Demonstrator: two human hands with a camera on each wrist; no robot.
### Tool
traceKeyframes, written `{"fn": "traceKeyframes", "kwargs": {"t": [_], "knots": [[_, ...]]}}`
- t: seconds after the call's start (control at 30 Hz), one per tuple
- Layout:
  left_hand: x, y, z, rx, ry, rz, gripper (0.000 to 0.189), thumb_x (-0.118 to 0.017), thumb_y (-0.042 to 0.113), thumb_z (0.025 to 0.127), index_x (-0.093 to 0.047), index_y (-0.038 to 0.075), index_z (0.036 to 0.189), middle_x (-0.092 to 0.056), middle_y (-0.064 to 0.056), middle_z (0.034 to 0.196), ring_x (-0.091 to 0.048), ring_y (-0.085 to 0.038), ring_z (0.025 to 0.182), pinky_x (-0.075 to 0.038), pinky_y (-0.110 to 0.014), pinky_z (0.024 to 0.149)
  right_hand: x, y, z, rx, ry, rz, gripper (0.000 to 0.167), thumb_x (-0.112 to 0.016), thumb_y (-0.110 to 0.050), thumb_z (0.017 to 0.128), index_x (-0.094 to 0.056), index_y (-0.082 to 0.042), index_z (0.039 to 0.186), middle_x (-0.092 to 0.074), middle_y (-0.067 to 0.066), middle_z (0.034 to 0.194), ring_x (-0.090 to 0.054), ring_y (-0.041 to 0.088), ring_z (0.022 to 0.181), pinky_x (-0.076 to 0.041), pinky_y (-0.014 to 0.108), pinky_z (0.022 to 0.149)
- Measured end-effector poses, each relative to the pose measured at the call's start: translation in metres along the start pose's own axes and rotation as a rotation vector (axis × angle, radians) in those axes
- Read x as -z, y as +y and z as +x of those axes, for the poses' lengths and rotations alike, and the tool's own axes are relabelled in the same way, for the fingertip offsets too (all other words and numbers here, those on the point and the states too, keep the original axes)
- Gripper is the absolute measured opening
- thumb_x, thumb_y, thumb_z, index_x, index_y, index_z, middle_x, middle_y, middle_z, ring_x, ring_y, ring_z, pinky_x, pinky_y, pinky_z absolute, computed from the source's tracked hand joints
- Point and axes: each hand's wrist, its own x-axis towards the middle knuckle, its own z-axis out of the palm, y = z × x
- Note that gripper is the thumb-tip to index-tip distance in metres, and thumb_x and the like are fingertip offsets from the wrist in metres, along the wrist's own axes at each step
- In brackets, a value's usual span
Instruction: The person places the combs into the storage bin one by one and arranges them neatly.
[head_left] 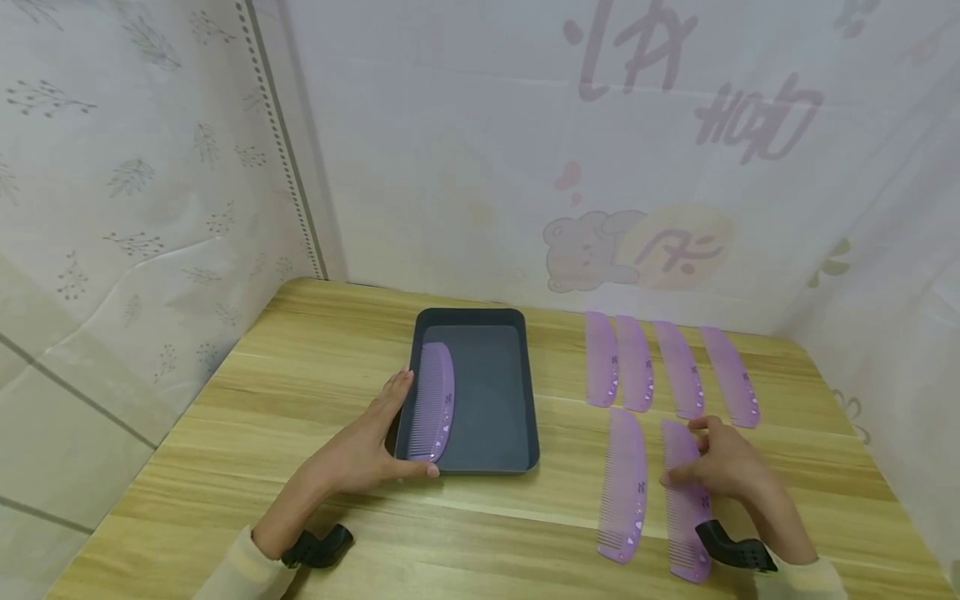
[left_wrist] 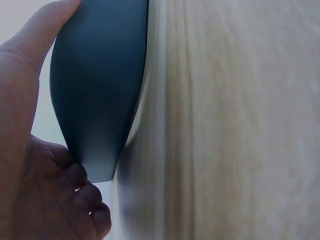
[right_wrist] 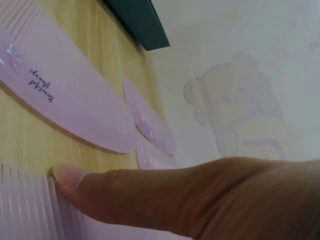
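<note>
At the near left corner of a dark grey rectangular tray [head_left: 491,392], my left hand [head_left: 360,450] grips the rim, thumb along the front side and fingers along the left side. Inside the tray, against its left wall, lies a purple translucent comb [head_left: 442,400]. My right hand [head_left: 726,462] pinches another purple comb [head_left: 684,529] near its upper part, with the thumb [right_wrist: 100,190] on the toothed edge and fingers at the spine. That comb lies flat, low over the wooden table. Left of it rests a similar comb [head_left: 626,483], printed with small lettering.
Several more purple combs, among them one [head_left: 600,358] nearest the tray and one [head_left: 729,375] farthest right, form a row toward the back of the wooden table [head_left: 300,367]. A patterned white cloth [head_left: 450,167] hangs behind and at both sides.
</note>
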Motion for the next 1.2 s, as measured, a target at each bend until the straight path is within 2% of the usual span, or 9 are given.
{"fn": "traceKeyframes", "kwargs": {"t": [0.23, 0.47, 0.57, 0.73, 0.87, 1.03, 1.2], "knots": [[0.0, -0.001, 0.001, -0.009, 0.002, -0.002, 0.143, -0.077, 0.082, 0.066, 0.003, 0.018, 0.166, 0.003, -0.009, 0.175, -0.004, -0.034, 0.161, -0.028, -0.065, 0.121, 0.003, 0.007, 0.001, 0.005, -0.009, 0.048, 0.101, -0.093, -0.027, 0.073, -0.033, 0.013, 0.143, -0.059, 0.036, 0.121, -0.065, 0.033, 0.098, -0.058, 0.039, 0.074], [0.0, 0.0, 0.003, -0.018, 0.003, -0.011, 0.143, -0.077, 0.081, 0.066, 0.004, 0.019, 0.166, 0.003, -0.009, 0.175, -0.003, -0.034, 0.161, -0.027, -0.065, 0.121, 0.017, 0.028, 0.003, 0.076, -0.043, 0.132, 0.063, -0.085, -0.015, 0.082, -0.055, 0.016, 0.128, -0.068, 0.013, 0.1, -0.064, 0.019, 0.088, -0.055, 0.027, 0.071], [-0.001, 0.0, 0.002, -0.016, 0.002, -0.01, 0.143, -0.078, 0.08, 0.066, 0.003, 0.019, 0.166, 0.003, -0.009, 0.175, -0.004, -0.034, 0.161, -0.028, -0.065, 0.121, 0.019, 0.036, 0.003, 0.129, -0.092, 0.195, 0.054, -0.079, -0.011, 0.086, -0.056, 0.015, 0.127, -0.069, 0.01, 0.099, -0.065, 0.017, 0.087, -0.056, 0.026, 0.071], [-0.004, -0.001, 0.001, -0.011, 0.002, -0.008, 0.142, -0.078, 0.08, 0.066, 0.004, 0.02, 0.166, 0.003, -0.009, 0.175, -0.006, -0.035, 0.161, -0.029, -0.065, 0.12, 0.018, 0.044, 0.003, 0.142, -0.154, 0.302, 0.059, -0.071, -0.01, 0.094, -0.041, 0.013, 0.138, -0.066, 0.016, 0.106, -0.066, 0.021, 0.088, -0.06, 0.035, 0.07], [-0.004, 0.0, 0.001, -0.005, 0.002, -0.01, 0.141, -0.078, 0.079, 0.067, 0.004, 0.022, 0.166, 0.003, -0.008, 0.175, -0.006, -0.035, 0.161, -0.029, -0.066, 0.12, 0.02, 0.046, 0.002, 0.165, -0.211, 0.345, 0.059, -0.065, -0.011, 0.098, -0.033, 0.01, 0.144, -0.066, 0.019, 0.109, -0.067, 0.024, 0.088, -0.062, 0.04, 0.066], [-0.003, -0.001, 0.0, -0.005, 0.005, -0.007, 0.142, -0.077, 0.081, 0.067, 0.004, 0.021, 0.166, 0.003, -0.01, 0.175, -0.006, -0.036, 0.16, -0.03, -0.066, 0.119, 0.021, 0.049, 0.004, 0.233, -0.298, 0.381, 0.061, -0.058, -0.007, 0.101, -0.026, 0.009, 0.15, -0.063, 0.018, 0.109, -0.067, 0.022, 0.086, -0.062, 0.04, 0.068], [-0.003, -0.003, 0.0, -0.002, 0.008, -0.017, 0.141, -0.079, 0.078, 0.068, 0.005, 0.021, 0.166, 0.003, -0.01, 0.175, -0.005, -0.036, 0.161, -0.029, -0.066, 0.12, 0.025, 0.051, 0.008, 0.298, -0.336, 0.398, 0.06, -0.056, -0.008, 0.102, -0.023, 0.008, 0.151, -0.064, 0.016, 0.11, -0.066, 0.021, 0.089, -0.062, 0.04, 0.071]]}}
